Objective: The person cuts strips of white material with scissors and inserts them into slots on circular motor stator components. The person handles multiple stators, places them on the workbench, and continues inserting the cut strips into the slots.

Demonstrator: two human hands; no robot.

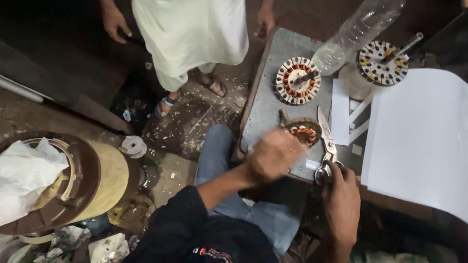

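Cluttered workshop floor surrounding a grey metal bench (265,112): the left hand (273,155), blurred, grip unclear, is working just beside a copper-wound stator (304,132), seemingly heavy, rigid, best held by its rim. Right of the stator, the right hand (341,204) is gripping scissors (325,141) by the handles.

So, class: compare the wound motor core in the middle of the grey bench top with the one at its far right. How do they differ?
The middle core lies flat on the grey bench top; the right core sits raised on a pale round base. The middle core's windings look orange-red, the right core's yellower. A plastic bottle lies between them, its base nearer the middle core. Both are round, slotted, with a central shaft.
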